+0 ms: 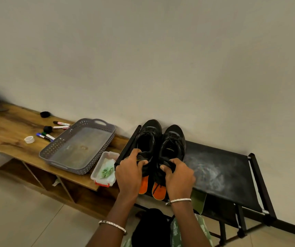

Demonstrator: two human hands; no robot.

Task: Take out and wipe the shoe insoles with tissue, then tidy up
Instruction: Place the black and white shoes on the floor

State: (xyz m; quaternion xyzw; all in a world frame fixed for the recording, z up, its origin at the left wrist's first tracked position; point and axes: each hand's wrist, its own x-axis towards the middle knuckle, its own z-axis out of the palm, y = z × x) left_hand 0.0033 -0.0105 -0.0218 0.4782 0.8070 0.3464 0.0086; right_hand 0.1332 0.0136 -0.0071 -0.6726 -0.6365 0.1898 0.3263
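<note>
- A wooden bench (9, 125) was seen running along the wall, left of the black rack (228, 168), its end butted against the rack's left side.
- The black rack's fabric top was marked with pale, dusty smears on the right part.
- A grey perforated tray (57, 145) with cut-out handles was set on the bench, just left of the rack, turned at an angle.
- Two black lace-up shoes were stood side by side on the left part of the rack's top: the left shoe (150, 136) and the right shoe (174, 138). Their long axes were nearly parallel, toes pointed at the wall and heels turned towards the person.
- The left hand (129, 172) was curled round the heel rim of the left shoe, thumb over the collar.
- The right hand (178, 175) was clenched likewise on the heel of the right shoe.
- Two orange, dark-edged insoles, the left insole (143, 187) and the right insole (159, 190), were seen jutting from under the shoes' heels at the rack's near edge, in line with the shoes.
- A white container (98, 166) with red clips, holding white-and-green tissue (107, 171), was wedged between tray and rack.
- Markers (62, 124) were scattered on the bench well left of the rack; their label print was too small to be read.
- A small white cap (29, 139) was lying near them.
</note>
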